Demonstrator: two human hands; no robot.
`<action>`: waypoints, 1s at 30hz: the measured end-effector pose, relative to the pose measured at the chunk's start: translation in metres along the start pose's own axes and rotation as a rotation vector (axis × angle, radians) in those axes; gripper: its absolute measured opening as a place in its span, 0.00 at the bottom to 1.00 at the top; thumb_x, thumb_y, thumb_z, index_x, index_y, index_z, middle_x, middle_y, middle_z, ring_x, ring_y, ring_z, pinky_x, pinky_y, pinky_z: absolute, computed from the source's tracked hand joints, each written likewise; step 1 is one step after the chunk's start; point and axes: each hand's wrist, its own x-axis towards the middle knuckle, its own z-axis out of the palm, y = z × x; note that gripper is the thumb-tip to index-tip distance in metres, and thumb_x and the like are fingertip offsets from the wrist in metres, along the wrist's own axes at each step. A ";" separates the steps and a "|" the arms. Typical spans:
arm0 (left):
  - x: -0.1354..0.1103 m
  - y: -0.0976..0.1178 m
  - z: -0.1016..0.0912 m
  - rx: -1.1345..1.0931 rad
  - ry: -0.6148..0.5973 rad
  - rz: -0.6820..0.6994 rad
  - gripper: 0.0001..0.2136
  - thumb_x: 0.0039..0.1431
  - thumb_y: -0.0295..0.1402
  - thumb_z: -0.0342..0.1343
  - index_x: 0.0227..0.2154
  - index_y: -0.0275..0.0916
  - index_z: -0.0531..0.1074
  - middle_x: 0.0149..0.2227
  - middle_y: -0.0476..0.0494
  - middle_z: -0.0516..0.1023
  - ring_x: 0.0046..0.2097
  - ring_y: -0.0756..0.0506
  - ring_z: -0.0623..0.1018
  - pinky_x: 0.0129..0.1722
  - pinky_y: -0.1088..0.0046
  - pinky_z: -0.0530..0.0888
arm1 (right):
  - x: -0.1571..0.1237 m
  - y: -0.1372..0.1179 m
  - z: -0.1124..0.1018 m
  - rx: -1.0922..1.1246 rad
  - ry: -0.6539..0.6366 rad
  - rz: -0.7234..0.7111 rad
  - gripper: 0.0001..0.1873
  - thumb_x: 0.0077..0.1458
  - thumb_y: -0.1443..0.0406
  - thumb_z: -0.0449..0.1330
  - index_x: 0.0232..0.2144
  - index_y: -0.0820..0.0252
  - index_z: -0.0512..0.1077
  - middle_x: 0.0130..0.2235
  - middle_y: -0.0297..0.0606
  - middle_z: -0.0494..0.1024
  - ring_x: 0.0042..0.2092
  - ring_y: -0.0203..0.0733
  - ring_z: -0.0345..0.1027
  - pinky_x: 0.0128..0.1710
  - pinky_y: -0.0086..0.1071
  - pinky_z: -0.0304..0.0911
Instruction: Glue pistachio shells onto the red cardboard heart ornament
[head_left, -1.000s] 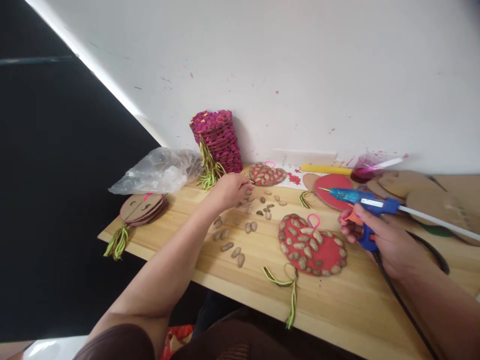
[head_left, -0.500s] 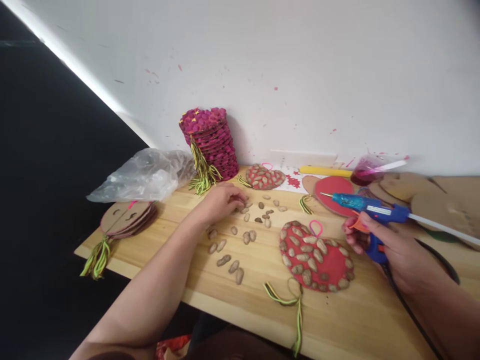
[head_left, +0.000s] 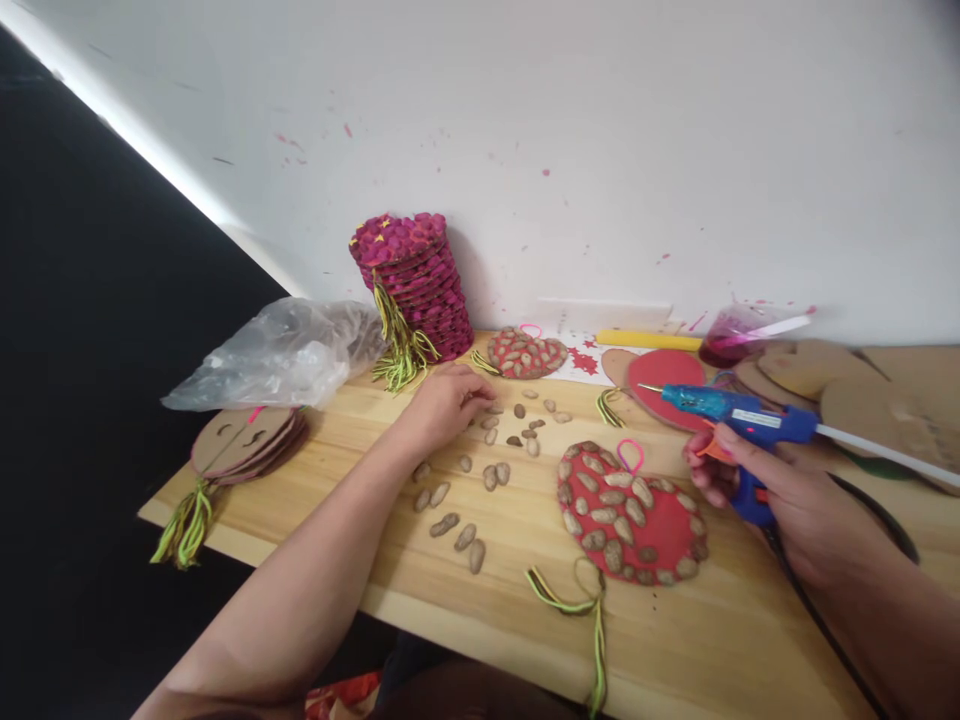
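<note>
My left hand (head_left: 448, 400) lies knuckles-up on the wooden table (head_left: 697, 640), fingers curled down onto the loose seeds (head_left: 495, 440) scattered there; what the fingertips hold is hidden. My right hand (head_left: 780, 495) grips a blue hot glue gun (head_left: 731, 408) with a white glue stick out its back, nozzle pointing left above the table. Below the nozzle lies a red heart-shaped card (head_left: 630, 512) partly covered with glued seeds, with a pink loop and a green-yellow tassel (head_left: 581, 620).
A tall stack of magenta seed hearts (head_left: 416, 282) stands by the white wall. A clear plastic bag (head_left: 285, 350), a pile of cardboard hearts (head_left: 244, 445), another seeded heart (head_left: 525, 353), cardboard cutouts (head_left: 832, 375), a yellow stick (head_left: 649, 340) and the gun's black cord (head_left: 825, 620) lie around.
My left hand has drawn back a little toward me and settled onto the loose seeds. The view has shifted slightly; the glue gun stays nearly still.
</note>
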 end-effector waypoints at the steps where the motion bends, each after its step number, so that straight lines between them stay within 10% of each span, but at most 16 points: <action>1: 0.000 0.001 0.000 0.018 -0.006 0.007 0.04 0.59 0.27 0.60 0.33 0.39 0.80 0.36 0.46 0.81 0.41 0.45 0.77 0.47 0.68 0.71 | 0.000 -0.001 0.000 0.001 0.000 0.000 0.17 0.46 0.49 0.70 0.27 0.57 0.78 0.26 0.36 0.75 0.26 0.36 0.68 0.20 0.24 0.63; 30: 0.001 0.011 0.004 0.366 -0.090 0.073 0.07 0.60 0.27 0.57 0.32 0.37 0.81 0.33 0.40 0.82 0.39 0.41 0.76 0.45 0.63 0.71 | -0.005 -0.005 0.005 0.058 0.001 0.050 0.16 0.43 0.51 0.72 0.26 0.57 0.78 0.28 0.37 0.74 0.27 0.35 0.67 0.21 0.24 0.61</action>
